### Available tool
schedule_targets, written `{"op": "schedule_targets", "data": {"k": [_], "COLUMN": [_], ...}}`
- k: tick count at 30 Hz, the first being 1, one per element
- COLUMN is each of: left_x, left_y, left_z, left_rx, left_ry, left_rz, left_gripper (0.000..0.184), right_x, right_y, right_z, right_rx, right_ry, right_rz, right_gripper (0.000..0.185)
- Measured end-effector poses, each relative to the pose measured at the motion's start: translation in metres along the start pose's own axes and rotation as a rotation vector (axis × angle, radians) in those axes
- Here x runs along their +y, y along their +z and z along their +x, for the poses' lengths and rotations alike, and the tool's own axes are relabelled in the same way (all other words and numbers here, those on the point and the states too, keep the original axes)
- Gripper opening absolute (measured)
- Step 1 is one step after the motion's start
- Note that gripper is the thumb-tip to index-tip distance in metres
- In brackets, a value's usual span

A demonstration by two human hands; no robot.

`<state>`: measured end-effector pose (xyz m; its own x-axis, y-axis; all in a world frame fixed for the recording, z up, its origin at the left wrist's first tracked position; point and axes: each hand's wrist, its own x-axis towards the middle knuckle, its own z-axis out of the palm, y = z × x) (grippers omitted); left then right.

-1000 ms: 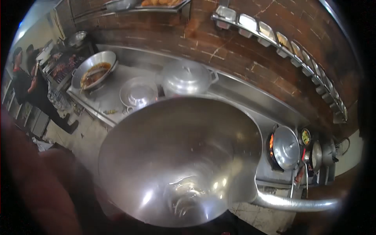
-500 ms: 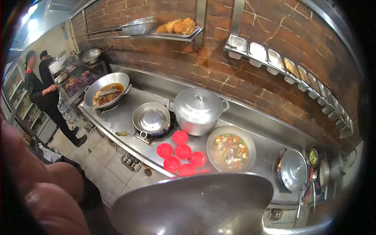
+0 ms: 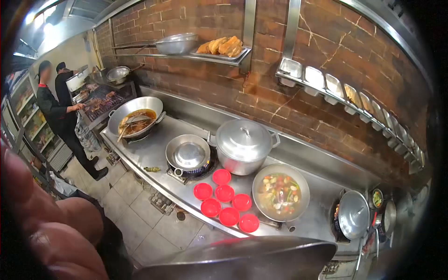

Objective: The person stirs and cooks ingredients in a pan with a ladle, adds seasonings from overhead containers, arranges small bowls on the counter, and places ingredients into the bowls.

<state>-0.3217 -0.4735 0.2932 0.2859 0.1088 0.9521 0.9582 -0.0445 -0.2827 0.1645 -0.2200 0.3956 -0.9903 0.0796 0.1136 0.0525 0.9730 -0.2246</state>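
Big blur at the near left: it's the left hand (image 3: 53,219), fingers bent, and whether they grip anything I can't tell! The broad, grey, curved-rim metal pan (image 3: 252,261) sits to their right at the near edge, its visible rim running left to right, red bowls (image 3: 224,193) beyond. Right hand out of view, so which is nearer can't be judged. Brands, labels, writing? None readable!

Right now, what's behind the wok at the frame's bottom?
Beyond the wok: the steel counter, seven red bowls, a soup pan. It hides part of the counter's front edge and whatever is below.
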Motion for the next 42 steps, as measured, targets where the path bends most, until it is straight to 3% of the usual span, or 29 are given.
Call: {"op": "schedule_targets", "data": {"k": [6,8,9,10,11,12,13,15,16,19,21,25,26,29,32,35,36,39,41,42], "left_x": [-0.002,-0.002,-0.003,0.000,0.003,0.004,0.007,0.014,0.018,0.032,0.039,0.046,0.048,0.049,0.055,0.061,0.062,0.074,0.086,0.091], "left_y": [0.012,0.025,0.031,0.039,0.045,0.053,0.060,0.072,0.078,0.093,0.101,0.121,0.126,0.137,0.144,0.134,0.127,0.114,0.110,0.107], "left_z": [-0.002,-0.005,-0.008,-0.009,-0.012,-0.014,-0.017,-0.020,-0.021,-0.023,-0.023,-0.033,-0.039,-0.059,-0.102,-0.161,-0.183,-0.242,-0.276,-0.291], "left_rx": [-0.040,-0.058,-0.071,-0.076,-0.077,-0.075,-0.071,-0.067,-0.074,-0.103,-0.133,-0.235,-0.269,-0.488,-0.551,-0.592,-0.608,-0.639,-0.657,-0.663], "left_ry": [0.004,-0.003,-0.018,-0.021,-0.029,-0.039,-0.049,-0.059,-0.063,-0.070,-0.096,-0.160,-0.180,-0.301,-0.438,-0.742,-0.888,-1.029,-1.274,-1.267], "left_rz": [-0.025,-0.050,-0.068,-0.092,-0.117,-0.140,-0.168,-0.217,-0.240,-0.296,-0.334,-0.378,-0.385,-0.440,-0.326,-0.237,-0.234,-0.202,-0.282,-0.308], "left_gripper": [0.044,0.044,0.043,0.043,0.043,0.043,0.043,0.043,0.043,0.043,0.043,0.043,0.043,0.034,0.027,0.023,0.024,0.023,0.022,0.022], "right_x": [0.011,0.033,0.038,0.046,0.041,0.057,0.081,0.101,0.107,0.142,0.170,0.224,0.244,0.289,0.290,0.283,0.260,0.206,0.194,0.198], "right_y": [0.015,0.032,0.060,0.067,0.098,0.109,0.110,0.144,0.173,0.253,0.330,0.463,0.501,0.584,0.597,0.591,0.560,0.525,0.581,0.593], "right_z": [-0.005,-0.006,-0.009,-0.012,0.007,-0.011,-0.045,-0.058,-0.053,-0.041,-0.038,-0.036,-0.042,-0.064,-0.067,-0.062,-0.040,0.007,0.003,0.002], "right_rx": [0.098,0.225,0.505,0.485,0.750,0.716,0.530,0.488,0.580,0.480,0.568,0.611,0.655,0.672,0.705,0.507,0.375,0.005,0.112,0.112], "right_ry": [0.047,-0.309,-0.274,-0.215,-0.069,-0.014,0.311,0.727,0.828,1.123,1.251,1.316,1.386,1.327,1.312,1.307,1.188,0.884,0.747,0.771], "right_rz": [0.008,-0.161,-0.301,-0.196,-0.199,-0.211,0.172,0.670,0.713,0.733,0.807,0.579,0.664,0.388,0.236,0.104,0.054,0.041,-0.305,-0.312], "right_gripper": [0.026,0.022,0.020,0.020,0.019,0.019,0.028,0.042,0.042,0.039,0.039,0.037,0.037,0.036,0.036,0.043,0.051,0.065,0.055,0.055]}}
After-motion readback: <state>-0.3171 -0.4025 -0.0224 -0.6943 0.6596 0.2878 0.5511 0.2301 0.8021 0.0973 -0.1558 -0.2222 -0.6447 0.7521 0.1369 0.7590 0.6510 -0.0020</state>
